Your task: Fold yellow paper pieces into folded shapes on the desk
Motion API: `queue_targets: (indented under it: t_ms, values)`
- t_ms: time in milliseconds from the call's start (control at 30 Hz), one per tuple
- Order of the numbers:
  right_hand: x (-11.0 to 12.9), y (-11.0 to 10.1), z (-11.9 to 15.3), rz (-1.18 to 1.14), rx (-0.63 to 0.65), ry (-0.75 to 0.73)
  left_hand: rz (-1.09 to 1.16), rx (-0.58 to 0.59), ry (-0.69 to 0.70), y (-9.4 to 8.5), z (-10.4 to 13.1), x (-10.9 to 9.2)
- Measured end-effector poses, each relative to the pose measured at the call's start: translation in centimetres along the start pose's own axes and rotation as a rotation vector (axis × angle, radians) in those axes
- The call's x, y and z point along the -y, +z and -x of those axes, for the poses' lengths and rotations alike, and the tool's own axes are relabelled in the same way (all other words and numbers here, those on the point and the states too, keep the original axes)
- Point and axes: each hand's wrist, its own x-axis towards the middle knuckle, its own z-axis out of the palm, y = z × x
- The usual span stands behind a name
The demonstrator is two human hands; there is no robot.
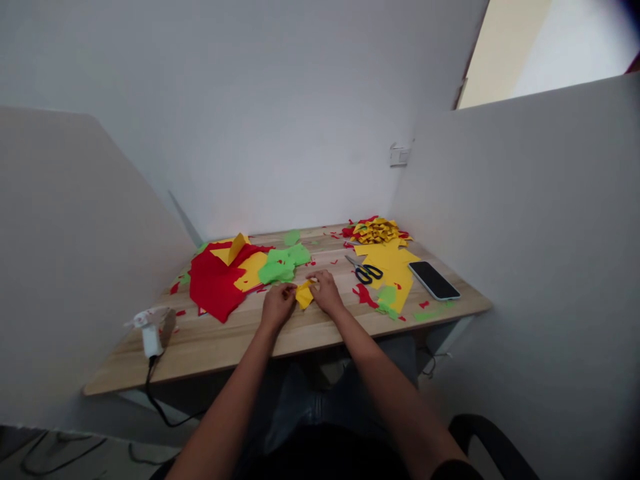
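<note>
Between my two hands is a small folded yellow piece (pixel 304 295) of felt-like sheet, near the front edge of the table. My left hand (pixel 279 305) pinches it at its left side. At its upper right side, the closed fingers of my right hand (pixel 326 293) grip it. A crumpled green sheet (pixel 277 268) lies just behind my left hand. To the right of my right hand rests a pair of scissors with dark handles (pixel 369 273), its blades pointing to the back left.
A large red sheet (pixel 214 283) overlaps yellow ones at left. A white glue gun (pixel 151 339) with a black cord stands front left. At back right is a heap of folded yellow pieces (pixel 377 231); yellow sheets (pixel 387 263) and a phone (pixel 434 280) lie nearer. Partitions (pixel 540 213) flank the table.
</note>
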Motion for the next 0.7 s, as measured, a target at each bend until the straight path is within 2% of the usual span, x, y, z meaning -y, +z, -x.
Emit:
queue_targets:
  t_ms: [67,133,300,467,700]
  values:
    - [-0.08,-0.13,-0.01,0.088,-0.091,0.071,-0.030,0.000,-0.012,0.05,-0.05,0.10]
    - [-0.23,-0.20,-0.02,0.118,-0.105,0.153,-0.034,-0.014,-0.017,0.12,-0.07,0.23]
    - [-0.27,-0.06,0.08,0.093,0.064,0.265,-0.015,-0.002,-0.023,0.20,-0.08,0.43]
    - [-0.01,-0.07,0.29,-0.069,0.202,0.225,0.002,0.000,-0.017,0.10,0.09,0.13]
    - [-0.16,-0.08,0.29,-0.158,0.276,0.212,0.202,0.022,-0.043,-0.09,0.67,-0.48]
